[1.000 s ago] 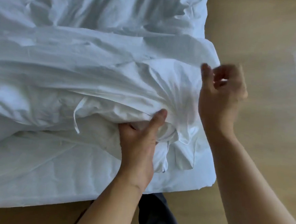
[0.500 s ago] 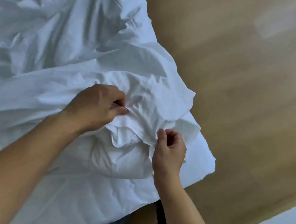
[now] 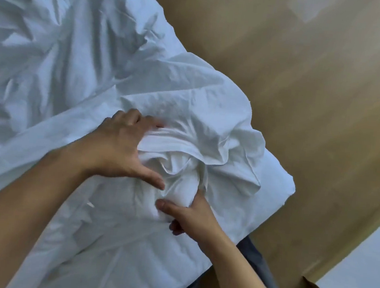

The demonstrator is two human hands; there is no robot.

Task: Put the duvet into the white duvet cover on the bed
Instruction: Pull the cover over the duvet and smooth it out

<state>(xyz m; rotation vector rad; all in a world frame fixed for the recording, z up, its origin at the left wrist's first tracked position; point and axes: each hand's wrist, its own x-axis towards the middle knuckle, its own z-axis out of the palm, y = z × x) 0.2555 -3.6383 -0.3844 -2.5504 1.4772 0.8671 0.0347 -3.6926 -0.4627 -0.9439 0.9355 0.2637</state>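
The left hand [image 3: 121, 146] is pressing down, fingers spread and thumb wide, against the bunched corner [image 3: 181, 173] of the duvet cover [image 3: 210, 113], which is lying at the bed's [image 3: 277, 191] near right corner. The bunch is sitting between both hands, touching the right hand [image 3: 191, 216], which is pinching its lower fold. Its folds are pointing toward the bed corner. The duvet itself is not showing.

Free passage: bare wooden floor [image 3: 313, 132], right of frame. Obstruction: crumpled duvet cover [image 3: 65, 50], bunched at the bed [image 3: 277, 194] corner, centre.
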